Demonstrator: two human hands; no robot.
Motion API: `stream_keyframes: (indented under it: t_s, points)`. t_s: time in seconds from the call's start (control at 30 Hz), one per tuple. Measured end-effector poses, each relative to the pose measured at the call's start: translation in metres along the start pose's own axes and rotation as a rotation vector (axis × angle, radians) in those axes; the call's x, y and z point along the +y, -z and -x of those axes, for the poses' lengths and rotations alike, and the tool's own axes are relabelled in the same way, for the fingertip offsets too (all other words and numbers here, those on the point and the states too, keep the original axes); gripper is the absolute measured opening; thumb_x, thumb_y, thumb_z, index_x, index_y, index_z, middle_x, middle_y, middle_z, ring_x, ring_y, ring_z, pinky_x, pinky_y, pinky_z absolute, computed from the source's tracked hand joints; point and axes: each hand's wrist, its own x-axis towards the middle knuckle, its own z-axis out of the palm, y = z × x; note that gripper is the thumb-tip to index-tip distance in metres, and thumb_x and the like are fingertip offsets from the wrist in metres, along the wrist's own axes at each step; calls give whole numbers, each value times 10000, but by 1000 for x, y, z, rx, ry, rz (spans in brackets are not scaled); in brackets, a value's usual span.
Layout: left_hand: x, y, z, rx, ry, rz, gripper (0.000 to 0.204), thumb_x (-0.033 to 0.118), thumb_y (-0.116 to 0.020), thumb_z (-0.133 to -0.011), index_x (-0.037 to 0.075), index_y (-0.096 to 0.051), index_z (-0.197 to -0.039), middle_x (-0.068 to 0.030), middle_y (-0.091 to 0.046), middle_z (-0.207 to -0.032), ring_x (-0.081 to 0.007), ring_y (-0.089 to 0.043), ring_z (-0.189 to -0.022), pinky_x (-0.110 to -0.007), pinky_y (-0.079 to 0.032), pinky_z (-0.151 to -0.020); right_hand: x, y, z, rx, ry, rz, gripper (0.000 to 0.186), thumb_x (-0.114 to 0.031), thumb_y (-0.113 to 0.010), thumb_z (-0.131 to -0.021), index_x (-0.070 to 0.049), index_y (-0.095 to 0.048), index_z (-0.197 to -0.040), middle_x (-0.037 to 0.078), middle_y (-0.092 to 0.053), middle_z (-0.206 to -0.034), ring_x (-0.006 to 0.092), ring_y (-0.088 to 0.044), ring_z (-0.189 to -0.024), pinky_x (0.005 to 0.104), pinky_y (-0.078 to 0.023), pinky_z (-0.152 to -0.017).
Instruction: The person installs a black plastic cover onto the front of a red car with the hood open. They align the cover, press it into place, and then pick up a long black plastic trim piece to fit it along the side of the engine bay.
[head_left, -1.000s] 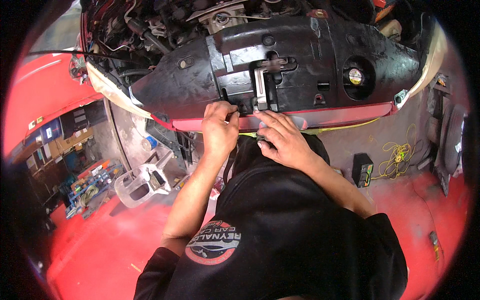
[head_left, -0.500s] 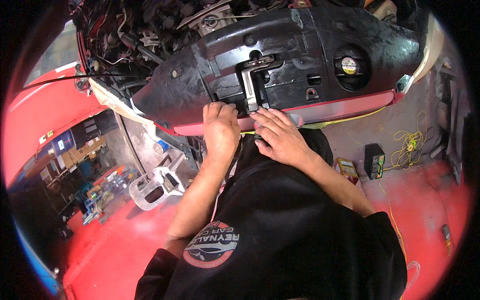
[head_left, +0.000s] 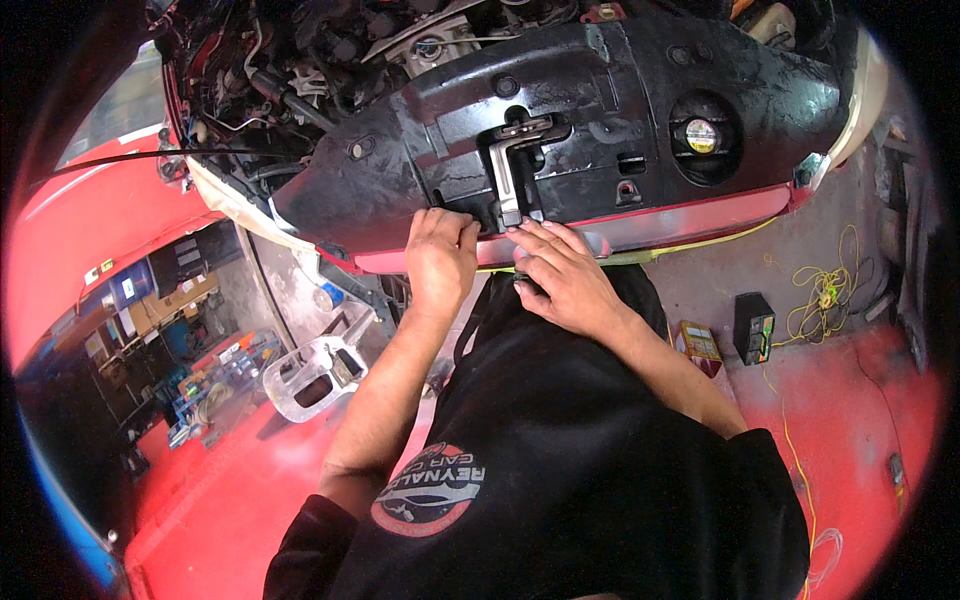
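Along the near edge of a broad, glossy black moulded-plastic panel (head_left: 600, 170), both your hands work side by side. The panel spans the width before you, between the exposed engine parts (head_left: 300, 80) and a smooth red-bordered strip with a pinkish-grey face (head_left: 690, 218).

Your left hand (head_left: 440, 250) is back-up, wrist nearly straight, its fingers bent down at the panel's edge; whether they grasp anything cannot be told. Your right hand (head_left: 570, 275) reaches in diagonally, palm down, fingers extended over the strip toward the foot of an L-shaped silver metal lever (head_left: 505, 175). A small dark piece (head_left: 521, 274) shows between its thumb and fingers; the firmness of that hold cannot be told.

Lettering: your black fabric top (head_left: 620, 460) bears a round printed emblem (head_left: 430, 492) with a pale car outline and text inverted in this view. A round yellow-and-silver cap (head_left: 702, 137), seated in the panel's circular recess, carries markings too small to read.

Materials: the panel shows scuffs, dull smears, slots and holes. To the left, a pale, looped rigid frame (head_left: 318, 380) rests above red-coated flooring (head_left: 240, 490). To the right, loose yellow cable (head_left: 825, 295) lies near a black box (head_left: 752, 328).
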Motion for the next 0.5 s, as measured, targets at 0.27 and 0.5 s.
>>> stream_keyframes:
  t_s: [0.27,0.5]
  points:
    - [4,4,3,-5,58,104,121,6,-754,-793,13,-713,-906,-132,-652,-846,-341,-616,-827,-434,-515,-767,1,2,-1,28,-7,-60,266,-158,-771,-830,-34,-641,-1027,143,-598,-1428,322,-521,-1376,494,-333,-1187]
    - [-14,21,-9,-109,-375,-131,315,65,-701,-739,14,-709,-1050,-97,-635,-964,-303,-611,-911,-419,-524,-777,3,8,1,213,-122,-366,301,-26,-766,-795,-72,-644,-1066,50,-707,-1280,306,-610,-1207,432,-468,-1047]
